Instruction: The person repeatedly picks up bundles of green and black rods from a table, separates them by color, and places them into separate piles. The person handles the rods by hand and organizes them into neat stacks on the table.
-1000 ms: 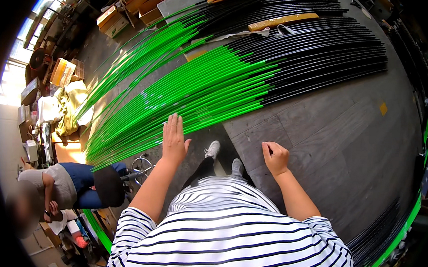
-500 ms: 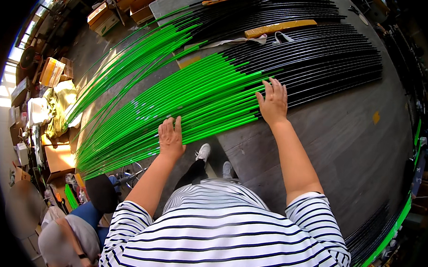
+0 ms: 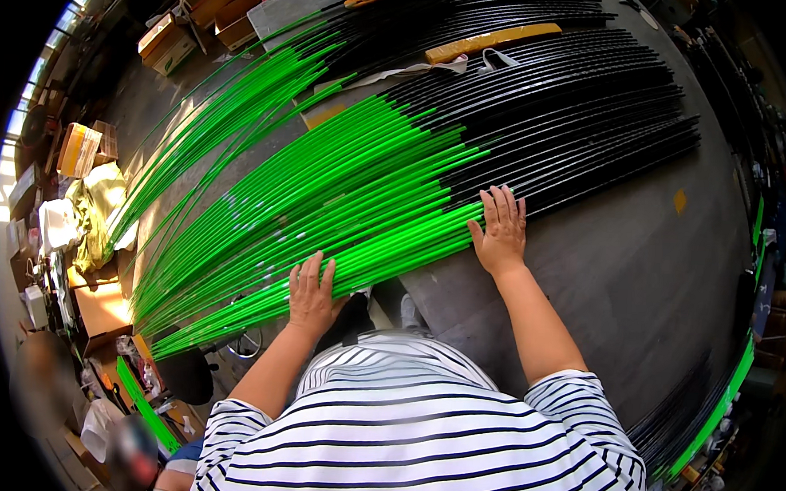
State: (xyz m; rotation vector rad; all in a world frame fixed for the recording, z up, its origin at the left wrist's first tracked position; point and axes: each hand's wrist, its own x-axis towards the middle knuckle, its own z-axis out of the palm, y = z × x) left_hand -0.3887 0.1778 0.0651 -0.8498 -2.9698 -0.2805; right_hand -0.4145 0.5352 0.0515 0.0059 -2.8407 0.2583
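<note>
Long thin rods, green (image 3: 317,170) on their left part and black (image 3: 587,104) on their right, lie side by side across a grey table (image 3: 605,274). My left hand (image 3: 314,293) rests with fingers stretched over the near green rods. Farther right, my right hand (image 3: 502,235) lies on the same near rods where green meets black, its fingers extended and slightly apart. Under both hands the nearest rods form a tight band, set a little off from the others. Neither hand is wrapped round a rod.
Beyond lies a second bundle of green-and-black rods (image 3: 268,83), with a yellow-brown taped strip (image 3: 492,43) between. Cardboard boxes (image 3: 168,45) stand at the far left, another box (image 3: 105,306) nearer. More black rods (image 3: 681,430) lie at the lower right. Part of another person shows at the lower left.
Both hands have moved toward me, and the near rods have slid with them into a denser band. The person at lower left shows less, and the whole view has shifted slightly.
</note>
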